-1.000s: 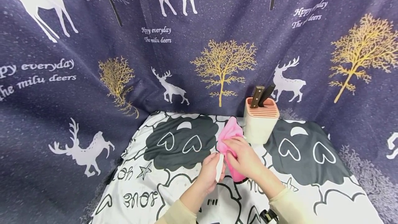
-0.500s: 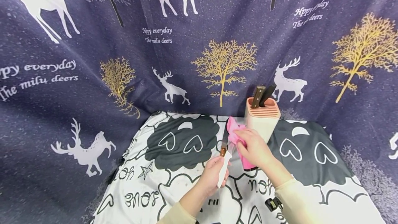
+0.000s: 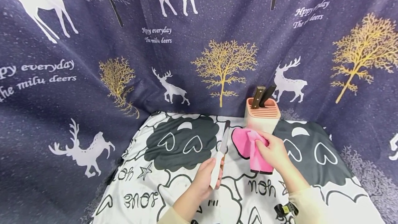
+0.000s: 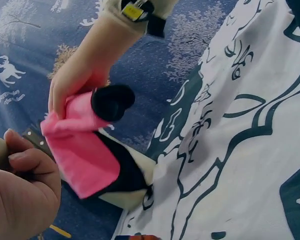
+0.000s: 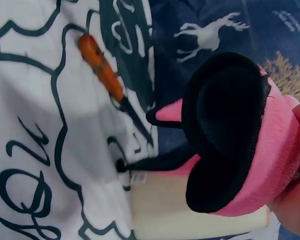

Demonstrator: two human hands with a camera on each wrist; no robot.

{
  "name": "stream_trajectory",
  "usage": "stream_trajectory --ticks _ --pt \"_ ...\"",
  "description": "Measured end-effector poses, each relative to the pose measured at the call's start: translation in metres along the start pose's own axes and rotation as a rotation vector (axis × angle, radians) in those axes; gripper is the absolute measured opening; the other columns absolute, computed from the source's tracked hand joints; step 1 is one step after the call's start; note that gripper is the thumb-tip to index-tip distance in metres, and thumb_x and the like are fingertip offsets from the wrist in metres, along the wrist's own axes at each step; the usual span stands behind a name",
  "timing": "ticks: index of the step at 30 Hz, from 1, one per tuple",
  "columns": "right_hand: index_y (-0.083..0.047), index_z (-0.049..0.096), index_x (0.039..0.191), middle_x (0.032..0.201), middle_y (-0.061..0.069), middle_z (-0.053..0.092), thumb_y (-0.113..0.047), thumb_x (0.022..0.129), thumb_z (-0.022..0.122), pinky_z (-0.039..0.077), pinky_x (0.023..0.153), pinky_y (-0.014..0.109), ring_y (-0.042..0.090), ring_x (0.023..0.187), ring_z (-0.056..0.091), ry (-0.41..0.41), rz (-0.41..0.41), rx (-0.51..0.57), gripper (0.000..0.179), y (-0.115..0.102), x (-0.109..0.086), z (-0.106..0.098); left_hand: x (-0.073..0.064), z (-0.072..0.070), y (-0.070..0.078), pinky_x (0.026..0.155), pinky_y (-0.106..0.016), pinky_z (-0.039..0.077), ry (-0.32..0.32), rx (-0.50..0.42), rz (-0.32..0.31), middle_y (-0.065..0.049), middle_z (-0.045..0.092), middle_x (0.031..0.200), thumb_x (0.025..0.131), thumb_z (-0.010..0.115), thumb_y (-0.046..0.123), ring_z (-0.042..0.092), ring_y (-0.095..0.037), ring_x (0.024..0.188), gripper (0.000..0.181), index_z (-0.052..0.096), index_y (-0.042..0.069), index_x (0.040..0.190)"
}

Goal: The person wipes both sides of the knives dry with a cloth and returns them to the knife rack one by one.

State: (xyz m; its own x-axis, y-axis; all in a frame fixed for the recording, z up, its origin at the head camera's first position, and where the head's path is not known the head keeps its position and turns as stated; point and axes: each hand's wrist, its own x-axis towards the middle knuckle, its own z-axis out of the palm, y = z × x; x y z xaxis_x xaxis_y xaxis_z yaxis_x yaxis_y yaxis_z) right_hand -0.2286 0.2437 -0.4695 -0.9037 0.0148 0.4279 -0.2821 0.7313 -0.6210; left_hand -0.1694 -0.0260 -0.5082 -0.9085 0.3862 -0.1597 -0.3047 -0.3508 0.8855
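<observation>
My left hand (image 3: 202, 177) grips a knife by its white handle (image 3: 217, 169), and the bare blade (image 3: 224, 141) points away from me. To the right, my right hand (image 3: 275, 151) pinches a bunched pink cloth (image 3: 260, 160) with a black edge, hanging apart from the blade. A black underside of the cloth (image 5: 230, 105) shows in the right wrist view. Lying on the patterned sheet is a second knife with an orange-brown handle (image 5: 102, 67), mostly hidden behind the held knife in the head view. The left wrist view cuts off most of the held knife.
A cream knife block (image 3: 262, 115) with a pink slotted top stands at the back, just beyond the cloth. Two dark-handled knives (image 3: 257, 96) stick up from it. A dark blue deer-print curtain (image 3: 174, 58) hangs behind the black-and-white sheet (image 3: 174, 182).
The right hand has drawn the pink cloth off the blade toward the right and nearer to me, exposing the blade. The left hand has shifted slightly, still gripping the white handle.
</observation>
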Motion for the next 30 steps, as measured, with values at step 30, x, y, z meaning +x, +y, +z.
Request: stream_trajectory --ticks 30 --pt "-0.006 0.075 0.112 0.107 0.004 0.078 -0.005 0.081 0.069 0.057 0.088 0.041 0.026 0.1 0.07 0.055 -0.565 -0.065 0.031 -0.069 -0.031 0.035 -0.003 0.002 0.005 0.041 -0.015 0.036 -0.14 0.091 0.04 0.009 0.05 0.059 0.113 0.034 0.028 0.045 0.0 0.042 0.034 0.057 0.009 0.097"
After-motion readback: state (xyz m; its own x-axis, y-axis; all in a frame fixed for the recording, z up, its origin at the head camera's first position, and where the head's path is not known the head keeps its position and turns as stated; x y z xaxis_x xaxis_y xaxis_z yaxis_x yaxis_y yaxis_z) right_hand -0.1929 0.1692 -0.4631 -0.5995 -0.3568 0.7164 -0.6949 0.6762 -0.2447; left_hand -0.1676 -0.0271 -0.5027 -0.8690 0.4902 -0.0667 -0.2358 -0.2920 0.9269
